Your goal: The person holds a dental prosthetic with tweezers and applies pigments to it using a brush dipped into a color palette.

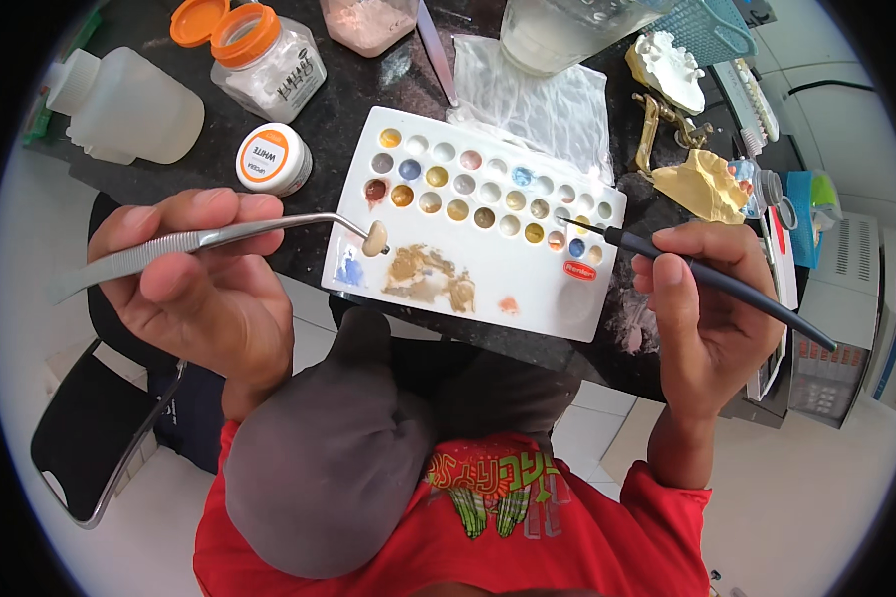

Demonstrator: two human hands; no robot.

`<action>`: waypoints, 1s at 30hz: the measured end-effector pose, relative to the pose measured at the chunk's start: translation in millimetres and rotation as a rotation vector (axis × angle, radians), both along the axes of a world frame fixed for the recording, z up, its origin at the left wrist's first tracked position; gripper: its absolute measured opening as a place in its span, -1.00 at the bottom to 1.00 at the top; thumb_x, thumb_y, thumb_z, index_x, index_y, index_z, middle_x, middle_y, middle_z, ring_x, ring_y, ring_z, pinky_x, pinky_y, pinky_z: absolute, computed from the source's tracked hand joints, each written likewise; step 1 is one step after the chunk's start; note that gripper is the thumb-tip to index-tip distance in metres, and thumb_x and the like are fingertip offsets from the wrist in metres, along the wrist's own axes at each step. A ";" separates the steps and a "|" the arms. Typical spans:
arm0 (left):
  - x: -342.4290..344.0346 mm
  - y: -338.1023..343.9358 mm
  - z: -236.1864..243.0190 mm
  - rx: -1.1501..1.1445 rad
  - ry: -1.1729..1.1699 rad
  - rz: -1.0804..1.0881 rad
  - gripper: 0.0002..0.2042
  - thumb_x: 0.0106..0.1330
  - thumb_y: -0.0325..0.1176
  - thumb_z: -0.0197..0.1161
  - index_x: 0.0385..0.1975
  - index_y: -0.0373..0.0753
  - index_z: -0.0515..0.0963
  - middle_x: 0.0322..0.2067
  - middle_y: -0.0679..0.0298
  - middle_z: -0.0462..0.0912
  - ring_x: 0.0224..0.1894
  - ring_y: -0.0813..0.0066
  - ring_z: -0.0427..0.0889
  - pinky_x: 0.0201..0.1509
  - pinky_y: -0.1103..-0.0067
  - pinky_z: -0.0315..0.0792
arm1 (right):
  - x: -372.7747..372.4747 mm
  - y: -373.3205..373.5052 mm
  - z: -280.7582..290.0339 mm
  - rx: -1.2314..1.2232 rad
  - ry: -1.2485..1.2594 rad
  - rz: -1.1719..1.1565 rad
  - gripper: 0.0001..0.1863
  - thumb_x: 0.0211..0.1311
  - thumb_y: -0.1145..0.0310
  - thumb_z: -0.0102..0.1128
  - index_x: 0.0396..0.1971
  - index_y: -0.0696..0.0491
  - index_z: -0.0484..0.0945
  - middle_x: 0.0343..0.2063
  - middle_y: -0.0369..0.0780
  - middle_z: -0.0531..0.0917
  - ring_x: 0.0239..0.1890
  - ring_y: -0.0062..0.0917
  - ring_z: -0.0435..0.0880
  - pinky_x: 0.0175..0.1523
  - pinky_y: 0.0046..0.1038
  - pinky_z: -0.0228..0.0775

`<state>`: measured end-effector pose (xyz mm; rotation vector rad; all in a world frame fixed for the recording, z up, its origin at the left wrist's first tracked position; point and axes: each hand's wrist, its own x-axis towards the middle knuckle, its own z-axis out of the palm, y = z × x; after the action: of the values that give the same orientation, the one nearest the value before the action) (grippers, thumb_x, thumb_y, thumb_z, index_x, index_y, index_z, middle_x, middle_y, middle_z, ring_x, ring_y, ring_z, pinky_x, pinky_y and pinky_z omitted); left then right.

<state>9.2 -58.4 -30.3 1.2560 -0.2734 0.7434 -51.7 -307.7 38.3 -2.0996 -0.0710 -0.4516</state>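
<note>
My left hand [199, 298] grips metal tweezers [247, 228], whose bent tip holds a small cream tooth crown [376, 235] over the left part of a white mixing palette [543, 303]. The palette has rows of wells with coloured pastes, plus brown, blue and pink smears below them. My right hand [702, 328] is closed on a thin dark brush [727, 279], its fine tip over the wells on the palette's right side.
Behind lie a plastic bottle [134, 114], an open jar [269, 75], a white jar [269, 174], wet tissue [508, 104] and a glass of water [553, 30]. Right stand dental models [697, 184] and an articulator [652, 134]. A chair [95, 428] is lower left.
</note>
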 end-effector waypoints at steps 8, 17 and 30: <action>-2.4 0.5 -3.9 0.029 0.044 0.067 -0.51 0.16 -0.02 0.21 -0.16 -0.33 0.32 -0.45 0.25 0.53 -0.44 0.56 0.53 -0.39 0.77 0.47 | -3.8 -1.5 3.1 -0.055 -0.008 -0.021 -0.89 -0.02 0.64 0.15 -0.43 0.30 0.49 -0.48 -0.15 0.56 -0.51 -0.62 0.55 -0.40 -0.69 0.36; 2.4 -0.8 -4.2 0.125 0.019 0.163 -0.52 0.25 0.04 0.05 -0.13 -0.30 0.29 -0.46 0.12 0.57 -0.57 0.41 0.61 -0.62 0.73 0.51 | -22.7 -10.9 0.2 0.011 -0.151 0.024 -0.89 -0.02 0.53 0.12 -0.47 0.25 0.45 -0.59 -0.16 0.53 -0.63 -0.58 0.50 -0.53 -0.66 0.31; -1.2 -1.6 -3.4 -0.062 -0.042 -0.094 -0.60 0.19 -0.15 0.23 -0.15 -0.32 0.35 -0.39 0.14 0.58 -0.39 0.48 0.60 -0.31 0.72 0.57 | -28.2 -21.8 -15.6 -0.109 -0.209 0.103 -0.90 -0.13 0.57 0.12 -0.53 0.25 0.48 -0.63 -0.17 0.54 -0.66 -0.52 0.51 -0.57 -0.63 0.34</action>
<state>8.1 -60.0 -33.7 1.1619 -0.3391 0.6935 -79.9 -329.4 22.7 -2.1367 -0.3311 -0.6153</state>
